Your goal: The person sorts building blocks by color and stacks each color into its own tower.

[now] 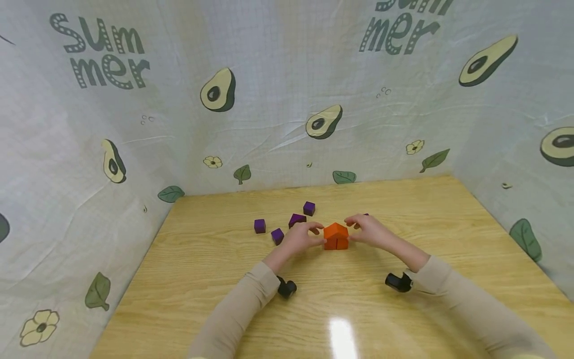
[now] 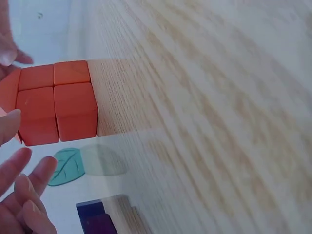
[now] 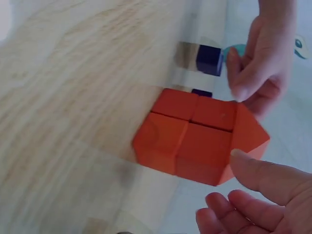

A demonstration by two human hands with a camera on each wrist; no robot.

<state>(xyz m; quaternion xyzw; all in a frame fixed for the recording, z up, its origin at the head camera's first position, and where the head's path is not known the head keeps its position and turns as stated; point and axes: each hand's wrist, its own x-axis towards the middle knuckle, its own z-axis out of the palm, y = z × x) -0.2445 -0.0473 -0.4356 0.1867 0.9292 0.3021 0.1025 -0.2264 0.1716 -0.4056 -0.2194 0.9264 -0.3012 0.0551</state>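
Between the two hands stands a small house of orange blocks (image 1: 336, 243): stacked cubes (image 2: 75, 109) with a triangular block (image 1: 336, 230) on top. At its left side is my left hand (image 1: 301, 238), fingers spread and loosely bent, thumb close to the blocks. My right hand (image 1: 366, 231) is at the right side. In the right wrist view its thumb (image 3: 265, 178) touches or nearly touches the triangular block, while the other fingers are apart from it. Whether either thumb presses on the blocks, I cannot tell.
Left of the house lie purple cubes (image 1: 260, 226) and a purple triangular block (image 1: 296, 219). Another purple piece (image 1: 365, 215) shows partly behind the right hand. A patterned cloth (image 1: 269, 124) hangs around the wooden table (image 1: 215, 259).
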